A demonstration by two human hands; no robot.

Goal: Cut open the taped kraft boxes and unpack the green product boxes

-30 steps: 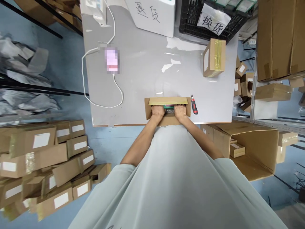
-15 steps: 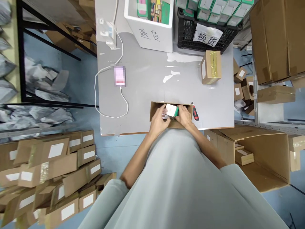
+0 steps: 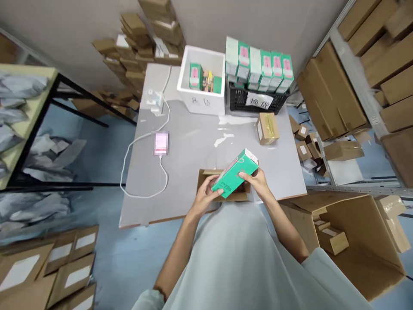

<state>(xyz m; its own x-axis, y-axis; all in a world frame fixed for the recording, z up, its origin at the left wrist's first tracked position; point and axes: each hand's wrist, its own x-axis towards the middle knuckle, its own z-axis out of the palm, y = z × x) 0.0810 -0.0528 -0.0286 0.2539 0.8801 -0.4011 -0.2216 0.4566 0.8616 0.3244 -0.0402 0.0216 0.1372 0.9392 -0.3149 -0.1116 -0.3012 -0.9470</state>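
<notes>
A long green product box (image 3: 235, 175) with a white end is held tilted in both hands, its far end raised toward the right. My left hand (image 3: 206, 190) grips the lower left end, thumb on the green face. Near the upper right end, my right hand (image 3: 256, 181) holds the box with its thumb on the front and fingers behind it. Directly below lies an open cardboard box (image 3: 201, 177) at the table's front edge, partly hidden by the green box and my hands.
On the table (image 3: 187, 150) are a phone (image 3: 161, 144) on a white cable, a taped carton (image 3: 267, 128), a white bin (image 3: 201, 103) and a black crate (image 3: 237, 99) of green boxes. A large open carton (image 3: 364, 241) stands at right; stacked cartons (image 3: 72, 275) lie at left.
Both hands have lifted the green box up out of the cardboard box, and it now shows its long side. The head view has tilted up, showing more of the back wall.
</notes>
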